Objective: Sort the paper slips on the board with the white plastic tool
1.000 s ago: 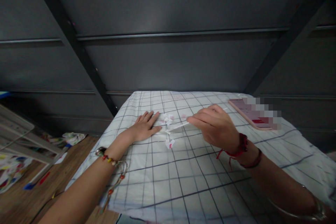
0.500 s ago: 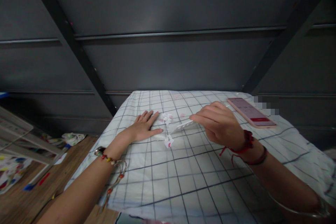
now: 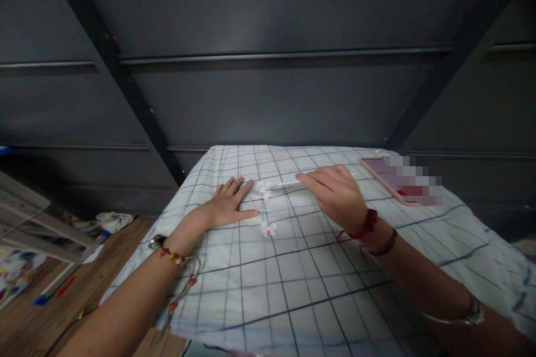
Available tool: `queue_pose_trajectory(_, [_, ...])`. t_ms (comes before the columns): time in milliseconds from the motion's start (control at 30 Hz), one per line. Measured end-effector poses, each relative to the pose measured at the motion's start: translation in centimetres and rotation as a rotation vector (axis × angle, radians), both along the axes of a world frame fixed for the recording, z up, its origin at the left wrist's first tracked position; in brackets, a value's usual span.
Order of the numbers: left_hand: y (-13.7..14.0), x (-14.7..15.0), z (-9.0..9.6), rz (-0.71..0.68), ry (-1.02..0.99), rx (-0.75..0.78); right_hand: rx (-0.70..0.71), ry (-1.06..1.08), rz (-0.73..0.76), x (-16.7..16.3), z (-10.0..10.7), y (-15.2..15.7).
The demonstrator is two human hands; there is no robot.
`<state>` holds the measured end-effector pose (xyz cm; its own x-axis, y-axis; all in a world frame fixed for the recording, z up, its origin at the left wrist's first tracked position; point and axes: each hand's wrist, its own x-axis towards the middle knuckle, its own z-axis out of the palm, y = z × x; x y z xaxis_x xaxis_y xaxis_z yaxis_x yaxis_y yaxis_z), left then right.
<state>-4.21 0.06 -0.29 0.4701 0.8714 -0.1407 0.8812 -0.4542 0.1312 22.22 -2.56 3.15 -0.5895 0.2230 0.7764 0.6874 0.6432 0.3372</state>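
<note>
My left hand [image 3: 230, 202] lies flat on the white checked cloth [image 3: 259, 284], fingers spread, beside two small white flower-shaped pieces. The nearer white piece [image 3: 268, 229] bears a pink-red mark and rests below my thumb tip. The farther white piece [image 3: 264, 189] sits just right of my left fingertips. My right hand [image 3: 339, 192] pinches a slim white stick-like tool [image 3: 287, 184], whose exact kind I cannot make out. It points left, and its tip meets or overlaps the farther white piece; contact is hard to tell.
A pink-cased phone [image 3: 383, 178] lies at the right rear of the cloth, partly blurred. Behind the cloth stands a dark panelled wall [image 3: 268, 100]. On the left, a pale ladder-like frame [image 3: 37, 217] stands over a wooden floor [image 3: 121, 256] with scattered items.
My right hand has moved left and slightly back, swinging the white tool's tip from between the two pieces to the farther one. My left hand has stayed in place.
</note>
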Motion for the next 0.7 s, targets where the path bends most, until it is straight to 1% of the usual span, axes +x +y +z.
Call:
queue_pose_trajectory(167, [0.1, -0.2, -0.3, -0.01, -0.012, 0.013, -0.006, -0.035, -0.014, -0.4, -0.2, 0.2])
queue_pose_trajectory(533, [-0.2, 0.1, 0.1, 0.005, 0.002, -0.005, -0.025, -0.08, -0.007, 0.0, 0.9, -0.4])
queue_pose_trajectory(700, [-0.3, 0.0, 0.2, -0.004, 0.008, 0.003, 0.019, -0.056, -0.027, 0.4, 1.3, -0.5])
